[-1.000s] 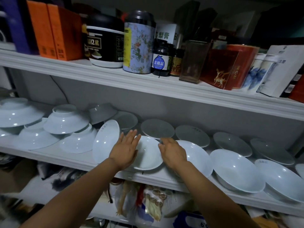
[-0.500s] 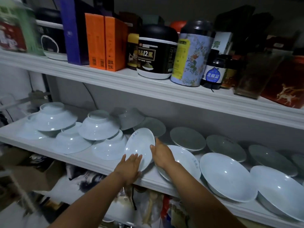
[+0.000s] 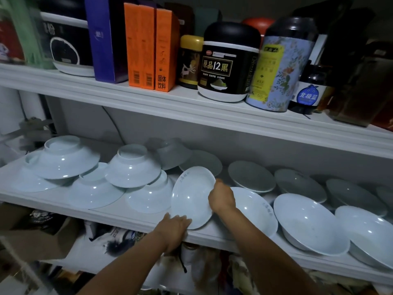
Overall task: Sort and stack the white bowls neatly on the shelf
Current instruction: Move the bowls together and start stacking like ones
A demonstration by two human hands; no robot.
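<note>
**While Both Hands Steady the Tilted Bowl: Shelf Condition**

Where the lower shelf (image 3: 127,218) meets its front edge, near the middle of the view, one white tilted bowl (image 3: 191,194) stands on its rim. Its glossy inside faces the camera, and faint grey lettering shows near the upper rim.

1. Left hand (image 3: 176,227): at 7 o'clock of the bowl. The fingers lie nearly straight and together, pressed against the lower rim at the shelf edge.
2. Right hand (image 3: 221,196): at 3 o'clock of the bowl. The fingers curl round the right rim and pinch it; the fingertips are blurred.

Surrounding items, read from the bowl:

- 9 to 10 o'clock: a cluster of upturned bowls (image 3: 131,167), foot rings upward, piled unevenly. The nearest upturned bowl (image 3: 151,194) touches the tilted bowl's left rim and blocks that side.
- 3 to 4 o'clock: a row of upright bowls (image 3: 310,222), openings upward, each overlapping the next. The first upright bowl (image 3: 253,207) sits partly behind the right wrist.
- 1 to 2 o'clock: back-row bowls (image 3: 251,175) in shadow against the rear wall.
- 12 o'clock: the upper shelf (image 3: 191,107), carrying orange boxes (image 3: 148,47), a black jar (image 3: 229,62) and a floral tin (image 3: 280,71).
</note>
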